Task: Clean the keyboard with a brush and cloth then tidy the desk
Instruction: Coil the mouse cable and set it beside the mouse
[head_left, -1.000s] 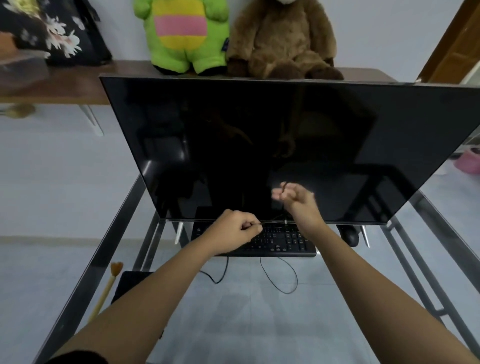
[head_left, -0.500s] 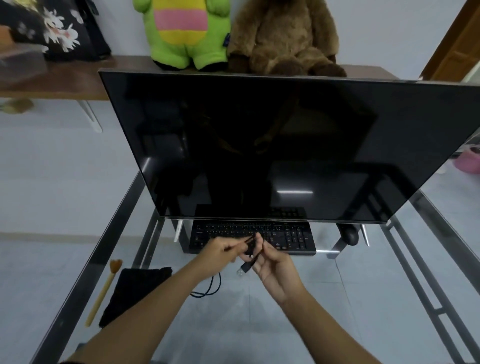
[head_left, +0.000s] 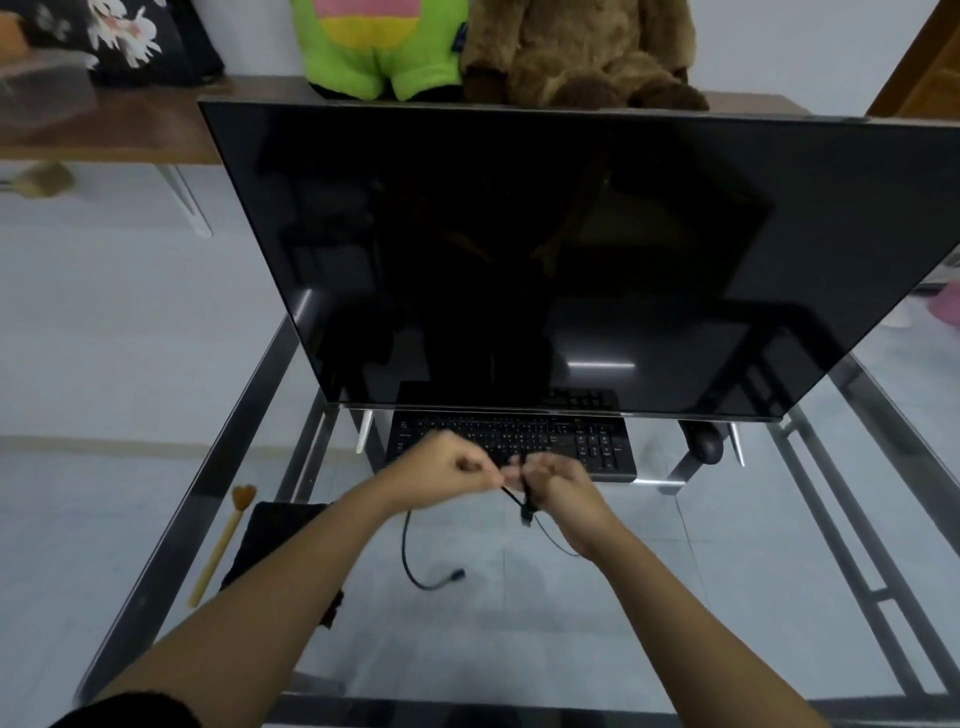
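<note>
Holding both hands just at 6 o'clock of the black keyboard (head_left: 597, 447), which sits on the glass desk (head_left: 571, 649) partly under the lower edge of the monitor (head_left: 519, 260). Pinching the black cable (head_left: 511, 494) with the left hand (head_left: 452, 475), fingers curled in. Gripping the same cable with the right hand (head_left: 561, 486), fingers curled round it, USB plug (head_left: 526, 517) dangling beneath. At 6 o'clock of the left hand, a second cable length (head_left: 415, 566) lying on the glass. At 8 o'clock of the hands, wooden-handled brush (head_left: 223, 545) just beside the black cloth (head_left: 270, 540). At 3 o'clock of the keyboard, mouse (head_left: 705, 444).
</note>
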